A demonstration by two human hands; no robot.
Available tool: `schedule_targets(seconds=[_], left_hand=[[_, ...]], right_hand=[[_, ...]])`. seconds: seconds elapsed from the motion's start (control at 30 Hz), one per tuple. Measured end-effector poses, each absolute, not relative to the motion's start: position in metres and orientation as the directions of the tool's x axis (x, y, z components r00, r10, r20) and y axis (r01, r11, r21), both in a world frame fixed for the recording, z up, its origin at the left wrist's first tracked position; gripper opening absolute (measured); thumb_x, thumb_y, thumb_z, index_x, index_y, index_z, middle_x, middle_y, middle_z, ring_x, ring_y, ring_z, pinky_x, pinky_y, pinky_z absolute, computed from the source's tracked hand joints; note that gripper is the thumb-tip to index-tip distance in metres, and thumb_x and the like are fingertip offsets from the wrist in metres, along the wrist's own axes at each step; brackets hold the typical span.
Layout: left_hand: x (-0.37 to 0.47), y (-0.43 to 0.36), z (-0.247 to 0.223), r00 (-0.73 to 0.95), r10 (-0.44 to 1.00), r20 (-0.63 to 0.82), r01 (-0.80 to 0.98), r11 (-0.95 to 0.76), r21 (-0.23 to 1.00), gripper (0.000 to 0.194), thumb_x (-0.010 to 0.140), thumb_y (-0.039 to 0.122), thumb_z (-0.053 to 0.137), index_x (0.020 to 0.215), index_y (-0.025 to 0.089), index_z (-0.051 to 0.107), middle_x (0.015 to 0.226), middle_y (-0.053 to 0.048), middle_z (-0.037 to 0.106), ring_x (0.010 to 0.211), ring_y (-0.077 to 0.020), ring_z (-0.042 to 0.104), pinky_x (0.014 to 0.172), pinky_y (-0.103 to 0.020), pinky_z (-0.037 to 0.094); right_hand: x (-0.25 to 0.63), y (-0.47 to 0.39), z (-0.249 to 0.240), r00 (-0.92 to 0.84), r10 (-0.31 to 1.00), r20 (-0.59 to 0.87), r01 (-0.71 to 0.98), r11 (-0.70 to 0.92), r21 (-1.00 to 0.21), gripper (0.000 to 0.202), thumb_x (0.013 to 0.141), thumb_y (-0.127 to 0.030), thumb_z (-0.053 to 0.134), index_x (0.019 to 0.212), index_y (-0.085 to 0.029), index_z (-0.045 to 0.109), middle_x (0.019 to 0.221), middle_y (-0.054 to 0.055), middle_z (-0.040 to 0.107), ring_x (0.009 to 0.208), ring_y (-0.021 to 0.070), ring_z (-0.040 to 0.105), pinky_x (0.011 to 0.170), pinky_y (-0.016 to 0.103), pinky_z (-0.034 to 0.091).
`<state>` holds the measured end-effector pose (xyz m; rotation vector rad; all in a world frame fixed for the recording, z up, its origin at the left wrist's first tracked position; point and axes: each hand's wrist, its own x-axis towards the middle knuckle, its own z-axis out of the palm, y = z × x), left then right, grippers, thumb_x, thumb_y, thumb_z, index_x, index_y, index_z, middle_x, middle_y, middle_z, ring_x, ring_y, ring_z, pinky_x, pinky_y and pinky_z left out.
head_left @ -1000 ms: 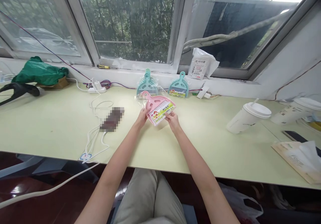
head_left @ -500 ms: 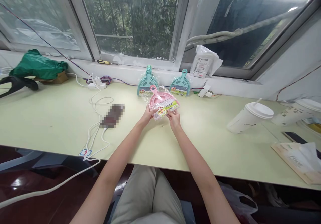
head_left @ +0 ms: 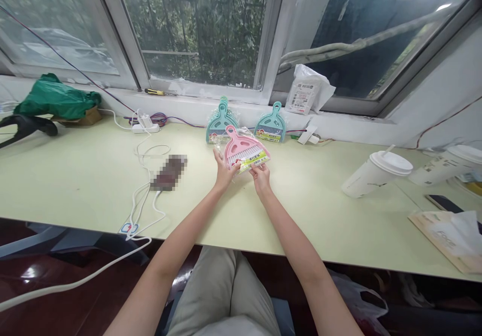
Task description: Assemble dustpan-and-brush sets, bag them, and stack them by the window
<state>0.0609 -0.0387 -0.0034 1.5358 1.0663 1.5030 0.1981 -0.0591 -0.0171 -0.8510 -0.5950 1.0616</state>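
A pink dustpan and brush set [head_left: 244, 147] in clear plastic wrap, with a yellow-green label along its lower edge, is held tilted above the table. My left hand [head_left: 225, 172] grips its lower left corner, thumb on the front and a finger raised along the side. At the bottom edge near the label, my right hand [head_left: 261, 176] pinches the wrap between thumb and fingers. Just behind stands a row of several teal dustpan sets [head_left: 222, 121], partly hidden by the pink one. Another teal dustpan set [head_left: 271, 122] leans against the wall to the right.
White cables and a power strip [head_left: 146, 125] lie left, near a pixelated object [head_left: 169, 173]. A lidded cup [head_left: 376, 174], a phone [head_left: 443, 203] and a tissue pack [head_left: 448, 238] are at right. A wrapped package [head_left: 306, 92] and a screwdriver [head_left: 155, 92] rest on the sill.
The pink dustpan set has tilted so its front shows more clearly. My left hand has shifted its hold, with its fingers more spread; my right hand stays at the lower edge.
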Motion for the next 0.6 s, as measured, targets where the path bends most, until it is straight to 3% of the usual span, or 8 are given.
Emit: schedule_targets(seconds=[0.1, 0.23, 0.4, 0.5, 0.6], left_hand=[[0.054, -0.049, 0.013, -0.113, 0.786, 0.608, 0.438, -0.51, 0.74, 0.108, 0.066, 0.049, 0.074, 0.148, 0.024, 0.008, 0.157, -0.014, 0.003, 0.144, -0.0317, 0.005, 0.115, -0.05, 0.011], [0.049, -0.053, 0.026, 0.064, 0.742, 0.667, 0.676, -0.524, 0.518, 0.056, 0.082, 0.043, 0.06, 0.134, 0.026, 0.046, 0.15, -0.009, 0.031, 0.14, -0.0303, 0.02, 0.114, -0.049, 0.012], [0.051, -0.048, 0.019, 0.202, 0.769, 0.606, 0.744, -0.523, 0.415, 0.023, 0.087, 0.03, 0.052, 0.106, 0.024, 0.064, 0.132, -0.008, 0.054, 0.126, -0.029, 0.041, 0.104, -0.045, 0.03], [0.05, -0.046, 0.014, 0.233, 0.758, 0.609, 0.724, -0.553, 0.412, 0.02, 0.091, 0.027, 0.046, 0.094, 0.022, 0.065, 0.12, -0.008, 0.061, 0.118, -0.027, 0.048, 0.097, -0.042, 0.036], [0.05, -0.045, 0.011, 0.244, 0.729, 0.64, 0.683, -0.597, 0.42, 0.022, 0.093, 0.026, 0.041, 0.095, 0.021, 0.063, 0.106, -0.009, 0.064, 0.11, -0.024, 0.053, 0.095, -0.039, 0.039]], right_hand=[[0.201, -0.059, -0.016, 0.389, 0.921, 0.031, -0.507, 0.242, -0.827, 0.036, 0.063, -0.02, 0.073, 0.095, -0.021, 0.057, 0.106, 0.004, 0.067, 0.102, 0.0182, 0.064, 0.088, 0.031, 0.055], [0.201, -0.058, -0.015, 0.358, 0.933, 0.038, -0.495, 0.224, -0.84, 0.035, 0.062, -0.02, 0.074, 0.093, -0.021, 0.058, 0.099, 0.004, 0.069, 0.097, 0.018, 0.066, 0.087, 0.032, 0.055], [0.195, -0.06, -0.014, 0.304, 0.951, 0.055, -0.474, 0.202, -0.857, 0.034, 0.061, -0.02, 0.076, 0.091, -0.02, 0.059, 0.092, 0.003, 0.07, 0.09, 0.0179, 0.067, 0.084, 0.033, 0.056], [0.192, -0.061, -0.015, 0.293, 0.955, 0.046, -0.467, 0.185, -0.865, 0.033, 0.061, -0.021, 0.076, 0.091, -0.02, 0.06, 0.091, 0.003, 0.071, 0.088, 0.0174, 0.067, 0.083, 0.033, 0.056], [0.191, -0.061, -0.016, 0.304, 0.952, 0.038, -0.472, 0.185, -0.862, 0.032, 0.062, -0.02, 0.075, 0.09, -0.02, 0.06, 0.091, 0.003, 0.07, 0.089, 0.0172, 0.067, 0.083, 0.032, 0.056]])
